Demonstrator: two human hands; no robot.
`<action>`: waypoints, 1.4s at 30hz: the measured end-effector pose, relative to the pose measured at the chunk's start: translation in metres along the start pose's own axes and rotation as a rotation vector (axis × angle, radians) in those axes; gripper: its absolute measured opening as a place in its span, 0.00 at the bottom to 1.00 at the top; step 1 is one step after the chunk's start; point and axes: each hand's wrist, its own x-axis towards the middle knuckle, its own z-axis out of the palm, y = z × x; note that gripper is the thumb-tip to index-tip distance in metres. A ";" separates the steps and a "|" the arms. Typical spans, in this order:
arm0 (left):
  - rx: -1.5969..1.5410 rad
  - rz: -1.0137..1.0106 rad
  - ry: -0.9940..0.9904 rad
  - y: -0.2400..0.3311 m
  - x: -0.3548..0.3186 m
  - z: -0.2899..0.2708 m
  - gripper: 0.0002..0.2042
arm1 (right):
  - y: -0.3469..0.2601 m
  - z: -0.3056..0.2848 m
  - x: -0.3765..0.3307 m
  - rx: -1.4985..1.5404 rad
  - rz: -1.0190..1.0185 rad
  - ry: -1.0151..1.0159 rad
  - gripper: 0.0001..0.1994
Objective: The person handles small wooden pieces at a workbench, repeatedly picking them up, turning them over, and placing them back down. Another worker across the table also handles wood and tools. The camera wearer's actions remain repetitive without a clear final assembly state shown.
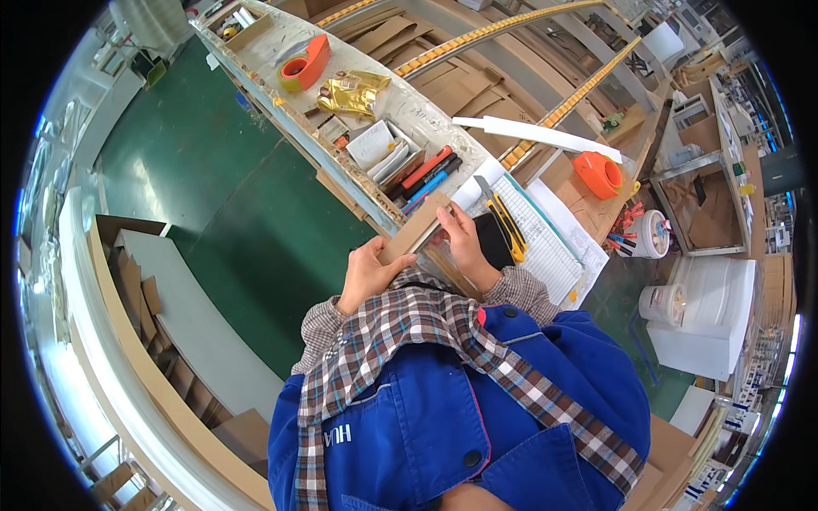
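A narrow brown cardboard piece (413, 233) is held slantwise in front of my chest, over the near end of the bench. My left hand (371, 271) grips its lower end, thumb along the near edge. Closer to the top end, my right hand (464, 244) pinches it at the right edge. Just beyond lie several pens and markers (430, 175). Right of my right hand are a yellow utility knife (509, 228) and a black flat item (492, 240), partly hidden by that hand. A printed grid sheet (545, 243) lies under the knife.
Farther up the bench are a box of papers (381, 153), a gold foil packet (354, 92) and an orange tape dispenser (304, 65). Another orange dispenser (598, 175) sits right of white strips (545, 136). Yellow-topped rails (562, 106) border stacked cardboard. White buckets (652, 234) stand at right.
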 end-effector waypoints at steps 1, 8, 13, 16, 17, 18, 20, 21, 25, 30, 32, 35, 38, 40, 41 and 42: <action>-0.036 -0.036 -0.030 -0.001 0.000 0.000 0.18 | -0.004 0.002 0.000 0.068 0.019 -0.027 0.16; -0.189 -0.128 -0.103 0.000 -0.001 0.002 0.17 | -0.013 0.007 0.000 0.229 0.029 -0.139 0.18; -0.405 -0.156 -0.261 -0.004 0.000 0.002 0.15 | -0.011 0.002 0.000 0.135 0.013 -0.103 0.19; -0.485 -0.163 -0.294 0.003 -0.001 -0.001 0.17 | -0.007 0.000 0.001 0.098 0.016 -0.046 0.20; -0.476 -0.135 -0.299 0.002 -0.002 -0.001 0.18 | -0.007 0.000 0.000 0.096 0.018 -0.029 0.20; -0.467 -0.108 -0.304 0.001 -0.002 -0.001 0.19 | -0.007 0.000 0.000 0.094 0.021 -0.011 0.21; -0.435 -0.025 -0.264 -0.005 -0.002 0.000 0.23 | -0.005 0.006 0.001 0.087 -0.034 0.119 0.22; -0.413 0.029 -0.220 -0.010 -0.002 0.001 0.25 | -0.005 0.009 0.002 0.083 -0.061 0.185 0.22; -0.383 0.166 -0.140 -0.017 -0.002 0.000 0.29 | -0.016 0.013 -0.003 -0.024 -0.163 0.174 0.24; -0.226 0.247 0.060 -0.017 -0.001 0.004 0.26 | -0.007 0.005 0.001 -0.137 -0.171 0.167 0.25; -0.231 0.210 0.078 -0.010 -0.002 0.002 0.25 | -0.010 0.009 -0.002 -0.170 -0.184 0.173 0.23; -0.224 0.192 0.107 -0.013 -0.002 0.004 0.25 | -0.010 0.010 -0.004 -0.156 -0.185 0.171 0.21; -0.287 0.163 0.143 -0.010 -0.001 0.005 0.22 | -0.010 0.008 -0.004 -0.185 -0.195 0.166 0.20; -0.333 0.148 0.162 -0.011 -0.001 0.006 0.19 | -0.009 0.008 -0.003 -0.211 -0.214 0.160 0.20; -0.354 0.146 0.162 -0.014 0.000 0.008 0.17 | -0.008 0.007 -0.003 -0.215 -0.226 0.160 0.20; -0.375 0.145 0.162 -0.014 0.001 0.008 0.16 | -0.008 0.007 -0.002 -0.219 -0.240 0.161 0.20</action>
